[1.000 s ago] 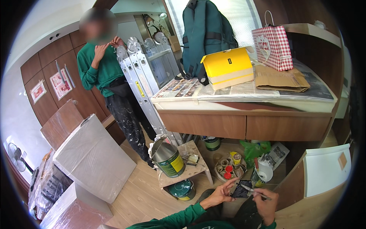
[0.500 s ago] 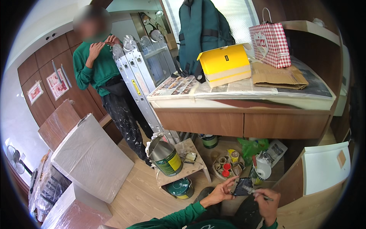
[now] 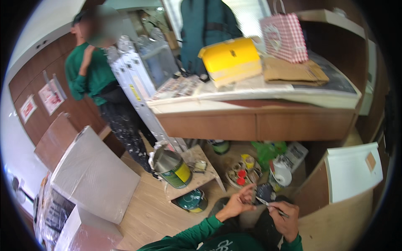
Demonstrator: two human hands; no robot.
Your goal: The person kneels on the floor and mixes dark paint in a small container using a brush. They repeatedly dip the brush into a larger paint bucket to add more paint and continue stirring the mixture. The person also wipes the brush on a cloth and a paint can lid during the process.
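Observation:
My left hand (image 3: 238,203) is low in the middle, thumb and fingers set wide at the left edge of a dark, flat, tray-like piece (image 3: 265,192). It seems to grip that edge, though the contact is blurred. In my right hand (image 3: 286,219) is a slim brush (image 3: 268,203), its pale tip pointing left at the near side of the dark piece. Just beyond the hands, a round tray (image 3: 233,183) on the floor holds small pots and red lids.
A low stool (image 3: 214,172) bears an open paint can (image 3: 172,169); another can (image 3: 193,201) stands beneath. A white bucket (image 3: 281,175) and green bag (image 3: 268,154) lie under the desk (image 3: 217,125). A co-worker (image 3: 94,77) stands by a folded ladder (image 3: 136,83). Wrapped panels (image 3: 96,175) lean left.
My view has swung slightly, shifting the room left and up. The brush tip has drawn toward the near edge of the dark piece. The co-worker has turned and moved a hand.

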